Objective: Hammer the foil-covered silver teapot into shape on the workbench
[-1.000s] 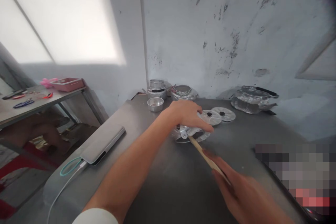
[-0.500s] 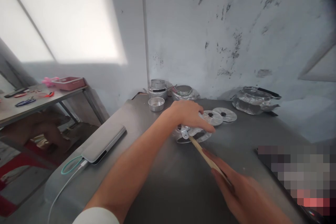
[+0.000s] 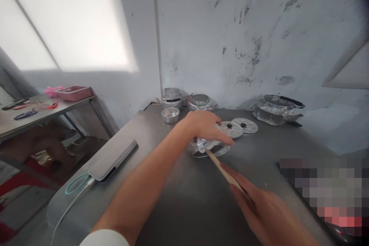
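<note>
My left hand [image 3: 206, 126] is clasped over the top of a shiny metal pot [image 3: 221, 150], its thumb pointing right and most of its fingers hidden behind. A small metal lug [image 3: 201, 147] with a hole stands out from the pot's near side. In my right hand [image 3: 259, 207] is a wooden stick [image 3: 220, 166], gripped with the fingers closed around it. The stick's far tip meets the pot beside the lug. Just beyond the left hand lie two round lids [image 3: 233, 130] with black knobs, one overlapping the other.
A perforated metal strainer [image 3: 170, 115] and several pots [image 3: 200, 102] stand along the wall; a teapot [image 3: 273, 111] is at right. On the left lies a power bank [image 3: 113, 159] with a cable. A phone-like device [image 3: 317, 200], partly pixelated, lies right. Another table holds a pink basket [image 3: 74, 93].
The whole view has shifted very slightly. Both hands, the pot and the wooden stick keep nearly the same positions relative to each other.
</note>
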Available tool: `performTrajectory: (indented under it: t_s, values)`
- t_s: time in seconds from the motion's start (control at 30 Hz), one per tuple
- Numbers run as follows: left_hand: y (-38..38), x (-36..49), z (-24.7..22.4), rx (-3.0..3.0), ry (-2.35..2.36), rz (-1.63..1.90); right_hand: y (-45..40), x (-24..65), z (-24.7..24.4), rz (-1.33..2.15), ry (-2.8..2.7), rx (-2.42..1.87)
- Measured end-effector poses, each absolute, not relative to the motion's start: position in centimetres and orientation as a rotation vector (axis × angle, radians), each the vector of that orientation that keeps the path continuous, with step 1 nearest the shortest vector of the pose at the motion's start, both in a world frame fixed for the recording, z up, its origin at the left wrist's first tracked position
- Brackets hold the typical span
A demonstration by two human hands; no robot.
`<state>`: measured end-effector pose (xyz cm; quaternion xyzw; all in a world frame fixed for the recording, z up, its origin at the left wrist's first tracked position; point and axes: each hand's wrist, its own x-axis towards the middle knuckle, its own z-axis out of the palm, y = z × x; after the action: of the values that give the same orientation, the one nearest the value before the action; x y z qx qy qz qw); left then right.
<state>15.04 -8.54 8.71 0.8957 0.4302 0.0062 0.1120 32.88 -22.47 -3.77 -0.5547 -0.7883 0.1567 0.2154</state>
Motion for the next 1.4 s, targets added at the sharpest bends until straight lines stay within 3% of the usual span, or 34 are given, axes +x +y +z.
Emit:
performTrajectory:
  t_s: [1.4]
  values:
    - [-8.13,15.05,8.49,2.666,1.237,-0.001,-22.98,33.10,-3.74,0.509,-2.143,-1.575]
